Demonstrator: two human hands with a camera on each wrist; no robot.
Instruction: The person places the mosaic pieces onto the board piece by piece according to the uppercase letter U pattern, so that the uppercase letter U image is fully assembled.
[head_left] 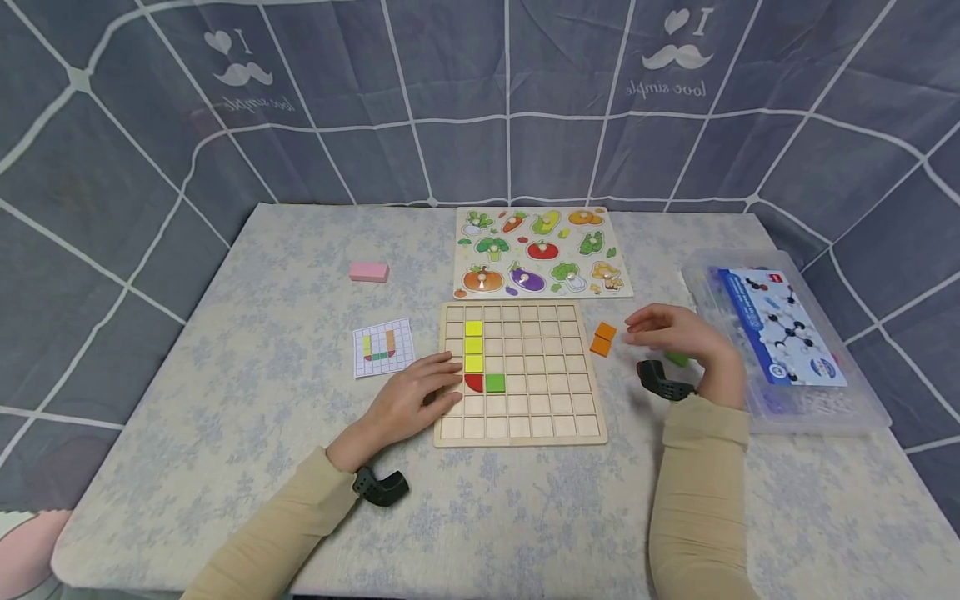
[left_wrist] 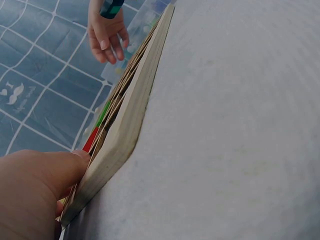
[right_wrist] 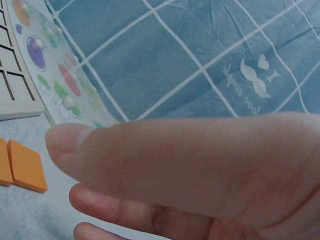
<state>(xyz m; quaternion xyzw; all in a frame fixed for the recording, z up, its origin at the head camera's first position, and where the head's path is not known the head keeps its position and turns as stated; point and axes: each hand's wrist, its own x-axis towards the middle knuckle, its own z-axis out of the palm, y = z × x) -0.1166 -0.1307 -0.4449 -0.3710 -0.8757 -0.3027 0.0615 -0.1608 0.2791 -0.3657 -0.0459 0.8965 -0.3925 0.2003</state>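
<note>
My left hand rests at the left edge of the wooden grid board, its fingertips on the rim and its thumb near the red tile. Set into the board are three yellow tiles in a column, a red rounded tile below them and a green square tile to its right. My right hand hovers right of the board with loosely bent fingers and nothing in them. Two orange square tiles lie just off its fingertips. A green piece shows partly under the right wrist.
Left of the board lies a pattern card with a U of coloured squares, and behind it a pink block. A vegetable puzzle board sits at the back. A clear plastic case with a blue label stands at right.
</note>
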